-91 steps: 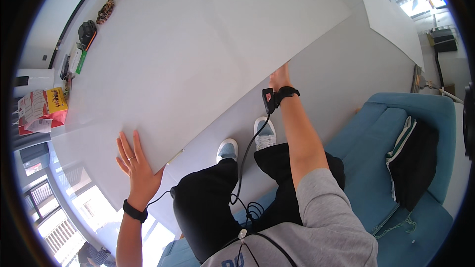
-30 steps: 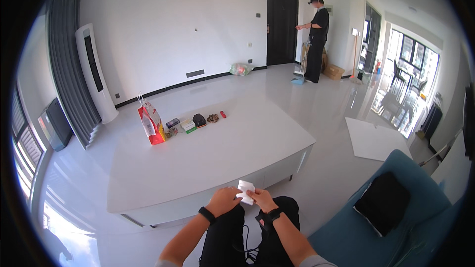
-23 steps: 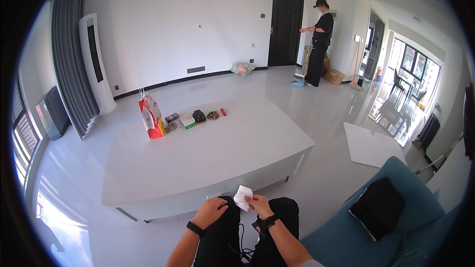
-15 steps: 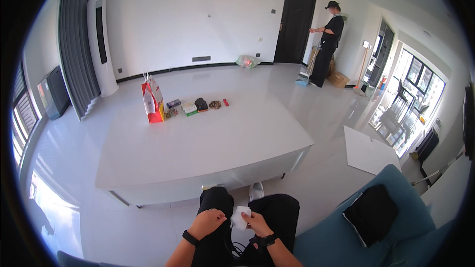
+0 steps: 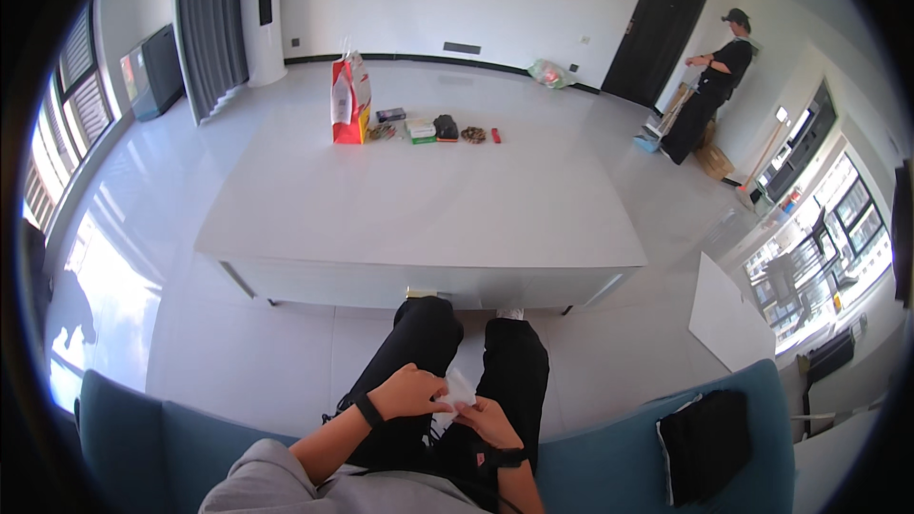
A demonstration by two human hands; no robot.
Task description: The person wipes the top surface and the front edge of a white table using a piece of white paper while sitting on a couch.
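White paper [image 5: 461, 385] sits pinched in the right hand [image 5: 488, 422], just beside the left hand [image 5: 409, 392]. Change: left was clear of it moments ago; now its curled fingers reach the paper, so both are engaged. Can't tell if left grips. Left forearm [image 5: 333, 440] slants inward, knuckles up.

The thin white sheet [image 5: 461, 385] looks like soft, matt paper, while the broad white rectangular counter [image 5: 419, 200] has a smooth top with a faint sheen. The upright red, white and yellow bag [image 5: 350, 126] looks like smooth paper, and the pale grey tiled floor [image 5: 190, 324] is glossy, with bright reflections. Matt cloth seems to cover the long teal-blue sofa [image 5: 124, 428].
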